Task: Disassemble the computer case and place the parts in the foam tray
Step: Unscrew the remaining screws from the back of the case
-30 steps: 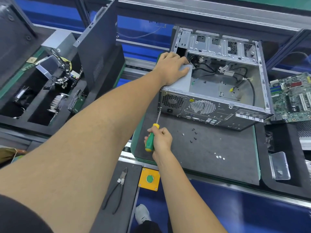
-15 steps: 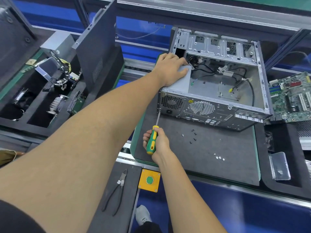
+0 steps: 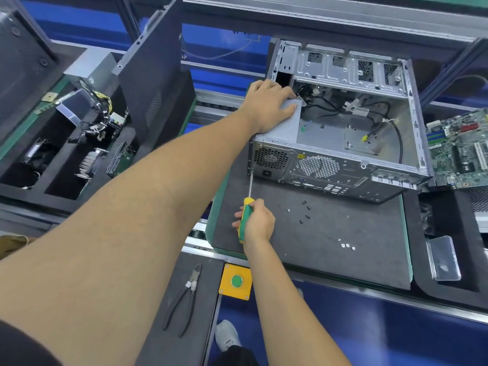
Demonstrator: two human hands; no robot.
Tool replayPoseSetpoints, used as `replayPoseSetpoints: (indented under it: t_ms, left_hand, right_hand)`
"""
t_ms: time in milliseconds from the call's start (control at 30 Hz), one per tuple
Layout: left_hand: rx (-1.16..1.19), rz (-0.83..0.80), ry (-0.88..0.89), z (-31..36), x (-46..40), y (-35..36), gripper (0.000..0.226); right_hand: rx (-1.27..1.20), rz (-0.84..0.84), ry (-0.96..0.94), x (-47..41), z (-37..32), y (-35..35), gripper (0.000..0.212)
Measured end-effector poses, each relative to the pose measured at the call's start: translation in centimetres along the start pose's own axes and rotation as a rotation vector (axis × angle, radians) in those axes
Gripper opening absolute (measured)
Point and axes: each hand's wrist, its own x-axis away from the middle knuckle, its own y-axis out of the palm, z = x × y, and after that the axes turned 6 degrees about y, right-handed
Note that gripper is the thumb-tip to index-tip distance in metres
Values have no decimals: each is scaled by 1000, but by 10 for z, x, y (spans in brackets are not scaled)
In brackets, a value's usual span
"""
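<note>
Item: open grey steel computer case, lying on its side on the dark foam mat at the far edge of the counter, rear panel facing the person. Left hand lay flat, fingers straight, on the grey metal power-supply box in the case's left rear corner, as in the two earlier views. Right hand kept its grip closed round the green-and-yellow-handled screwdriver, tip at a rear-panel screw beside the honeycomb vent; over the past second the handle had backed slightly toward the near edge and turned in the fingers. Judged: the power-supply screw was being loosened, not yet out. Loose black screws and silver screws lay on the mat. Black foam tray, left of the mat, held removed parts.
</note>
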Motion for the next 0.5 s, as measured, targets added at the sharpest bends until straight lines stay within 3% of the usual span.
replayPoseSetpoints:
  t_ms: [100, 367, 500]
  left_hand:
    - [16, 3, 3, 0, 2, -1, 44]
    - [40, 31, 7, -1, 2, 0, 43]
    - [118, 80, 17, -2, 4, -1, 40]
  right_hand:
    - [-13, -43, -57, -2, 5, -7, 15]
    - [179, 3, -207, -5, -7, -2, 30]
    - [235, -22, -245, -6, -7, -2, 11]
